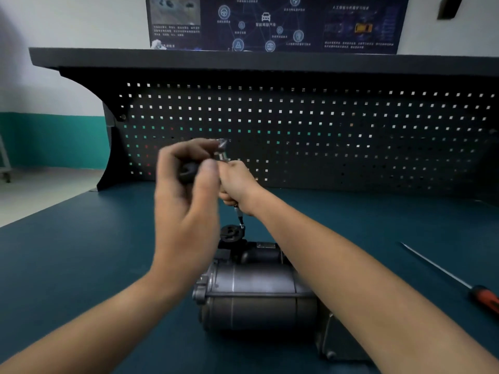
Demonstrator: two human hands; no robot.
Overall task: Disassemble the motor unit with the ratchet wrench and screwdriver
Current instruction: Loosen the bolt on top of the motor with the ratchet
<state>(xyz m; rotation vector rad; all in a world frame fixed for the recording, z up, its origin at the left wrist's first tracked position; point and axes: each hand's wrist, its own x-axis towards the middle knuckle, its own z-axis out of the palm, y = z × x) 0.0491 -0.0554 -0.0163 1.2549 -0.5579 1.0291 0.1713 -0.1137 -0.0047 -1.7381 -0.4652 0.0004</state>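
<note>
Motor unit (256,300) on bench (81,265); left hand (186,201) and right hand (237,184) grip ratchet wrench (222,149).

Left hand (186,190) and right hand (237,184) curled, close together

Readable text check, positions taken from the pegboard (297,130).

Above the pegboard, on the wall: dark blue poster (275,22) with white Chinese characters. There is a caption under a white car icon, short captions under round icons, blocks of small print at its lower left and lower right, and a heading over a yellow car picture. All of it is too blurred for me to read.

Below the pegboard, on the surface: a small plate (266,245) on top of the motor unit (256,300). Its marking is not legible.

No numbers or brands readable.
</note>
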